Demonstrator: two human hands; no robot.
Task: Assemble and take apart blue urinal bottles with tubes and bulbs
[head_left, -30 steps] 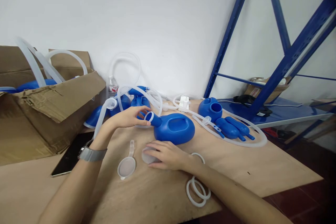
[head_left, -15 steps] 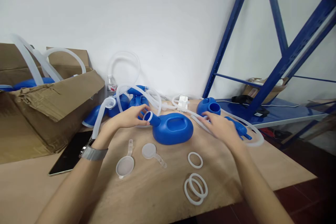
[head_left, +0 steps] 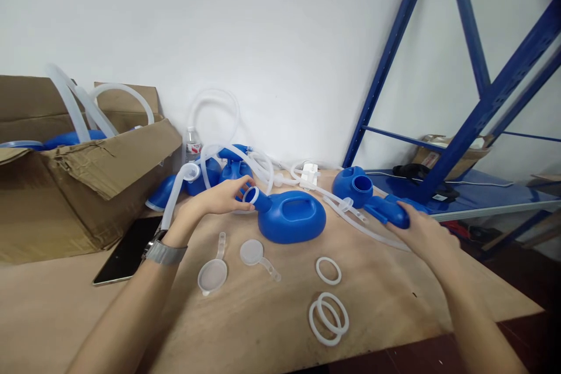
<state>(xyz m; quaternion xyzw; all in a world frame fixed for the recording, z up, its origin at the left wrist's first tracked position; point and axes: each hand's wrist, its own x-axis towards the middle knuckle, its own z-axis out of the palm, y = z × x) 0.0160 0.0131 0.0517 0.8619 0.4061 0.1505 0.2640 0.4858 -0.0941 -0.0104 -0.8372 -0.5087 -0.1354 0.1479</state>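
Note:
A blue plastic urinal bottle [head_left: 287,228] lies on its side on the wooden table in front of me. My left hand [head_left: 234,194] has its fingers curled round the mouth end of the bottle's neck. Over to the right, my right hand [head_left: 427,232] grips a blue plastic fitting [head_left: 388,211]; its palm hides part of that piece. Two translucent strap caps, a left one [head_left: 213,276] and a right one [head_left: 251,252], rest nearer me. Also there are a single white ring [head_left: 328,270] and two overlapping white rings [head_left: 332,314].
Another blue bottle [head_left: 346,184] stands beyond the fitting, mouth towards me. Clear hoses [head_left: 258,169] and more blue bottles [head_left: 205,174] crowd the wall side. A cardboard box [head_left: 118,158], a dark tablet [head_left: 127,252] and a water bottle [head_left: 193,143] are left; a blue shelf rack [head_left: 477,201] is right.
My right hand has moved right, from over the hose to the blue fitting, and has taken hold of it. My left hand stays at the bottle's neck. The view has shifted slightly.

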